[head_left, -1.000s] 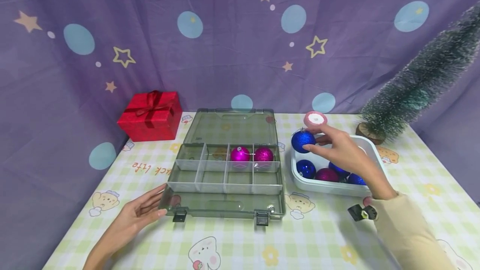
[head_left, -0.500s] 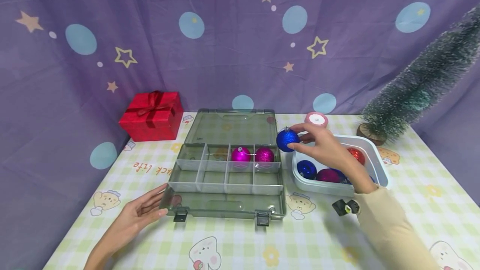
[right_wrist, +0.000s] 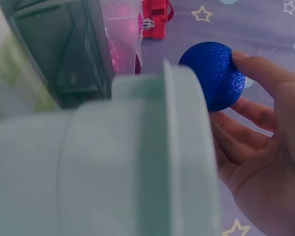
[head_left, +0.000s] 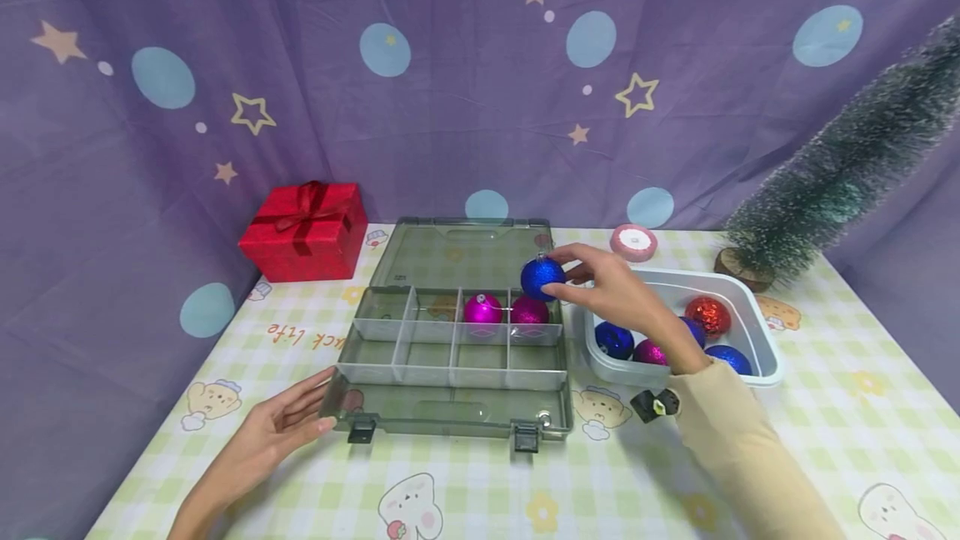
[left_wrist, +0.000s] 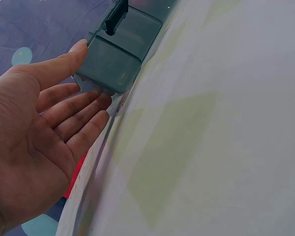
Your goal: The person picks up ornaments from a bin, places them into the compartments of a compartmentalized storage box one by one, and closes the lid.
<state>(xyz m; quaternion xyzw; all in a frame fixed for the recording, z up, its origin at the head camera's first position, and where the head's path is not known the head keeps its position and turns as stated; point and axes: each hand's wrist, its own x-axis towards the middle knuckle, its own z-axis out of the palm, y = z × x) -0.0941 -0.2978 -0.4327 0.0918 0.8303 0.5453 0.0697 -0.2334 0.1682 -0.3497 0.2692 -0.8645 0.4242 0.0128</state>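
In the head view my right hand (head_left: 611, 286) pinches a glittery blue Christmas ball (head_left: 542, 277) between thumb and fingers. The ball hangs over the back right corner of a smoky clear divided box (head_left: 450, 402), whose lid lies back. A shiny magenta ball (head_left: 482, 310) and a glittery magenta ball (head_left: 529, 312) sit in two back-row compartments on the right. My left hand (head_left: 273, 432) rests at the box's front left corner, thumb on the front edge. In the left wrist view, this hand's fingers (left_wrist: 83, 118) are extended along the box's side.
Right of the box stands a white tub (head_left: 757, 369) with a red ball (head_left: 707, 317) and several blue and magenta ones. Behind it lie a pink ribbon roll (head_left: 633, 242) and a small tree (head_left: 832, 165). A red gift box (head_left: 303, 232) is at back left.
My right hand has carried the blue ball left, from over the tub to over the box's back right corner. The red ball in the tub has come into view. My left hand stays put.
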